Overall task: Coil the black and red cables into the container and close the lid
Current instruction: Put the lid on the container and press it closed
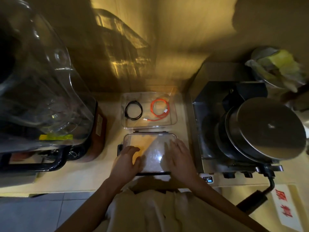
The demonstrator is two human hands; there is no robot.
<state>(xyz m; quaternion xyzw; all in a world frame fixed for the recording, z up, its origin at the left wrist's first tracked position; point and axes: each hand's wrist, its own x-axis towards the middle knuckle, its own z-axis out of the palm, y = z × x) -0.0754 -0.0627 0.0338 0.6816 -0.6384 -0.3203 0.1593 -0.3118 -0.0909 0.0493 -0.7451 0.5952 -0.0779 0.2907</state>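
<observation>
Our hands (pixel 125 163) (pixel 180 158) rest spread on the lid (pixel 150 148), gripping nothing; coils (pixel 133 110) (pixel 159 110) may spring up and foul closure of the container (pixel 174 121).

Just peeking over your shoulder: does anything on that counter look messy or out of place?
Nothing stands out. The black cable and red cable lie neatly coiled in the open container. The lid sits flat under both hands, not yet on.

Bare forearms, no sleeves; cream pleated garment (pixel 150 211) below
</observation>
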